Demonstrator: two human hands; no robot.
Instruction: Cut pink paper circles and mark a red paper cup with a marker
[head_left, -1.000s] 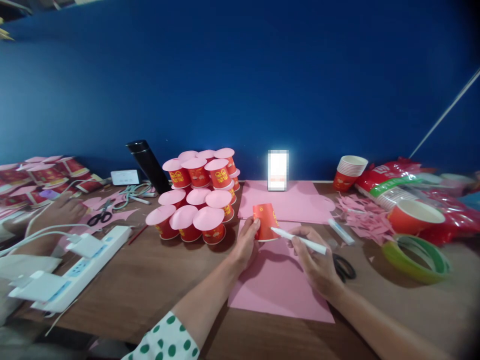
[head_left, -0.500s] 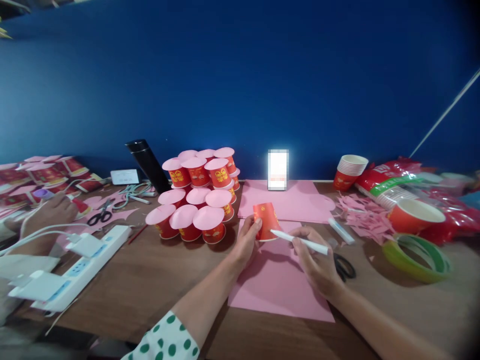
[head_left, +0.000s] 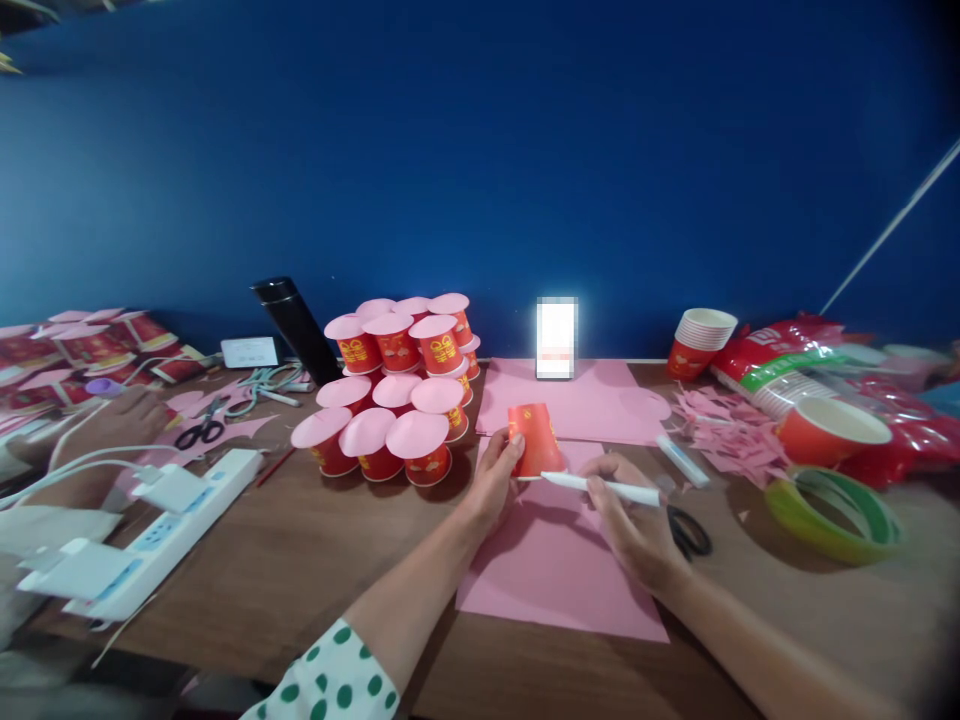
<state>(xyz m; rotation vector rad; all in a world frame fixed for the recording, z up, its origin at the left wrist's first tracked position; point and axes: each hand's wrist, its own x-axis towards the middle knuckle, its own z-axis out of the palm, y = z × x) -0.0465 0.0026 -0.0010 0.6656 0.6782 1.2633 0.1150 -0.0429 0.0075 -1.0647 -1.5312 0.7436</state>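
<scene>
My left hand [head_left: 496, 472] is closed round the left side of a red paper cup [head_left: 536, 445], held rim down and slightly tilted above pink paper. In my right hand [head_left: 630, 515] is a slim white pen [head_left: 607, 488], lying nearly level. Its tip is at the cup's lower edge; whether it touches cannot be made out. Beneath both hands lies a pink paper sheet [head_left: 555, 590]. Black scissors handles [head_left: 688, 532] show just right of my right hand, partly hidden by it.
Stacked red cups with pink discs [head_left: 416, 435] stand left. A lit phone [head_left: 556, 340] leans on the wall. Tape [head_left: 836, 515], paper scraps [head_left: 727, 435] and bagged cups [head_left: 780, 360] lie right. Far left are a power strip [head_left: 161, 535] and another person's hand [head_left: 116, 425].
My pen tip has moved down, from the cup's side to its lower edge. The cup has shifted only slightly. The other person's hand at far left has moved a little.
</scene>
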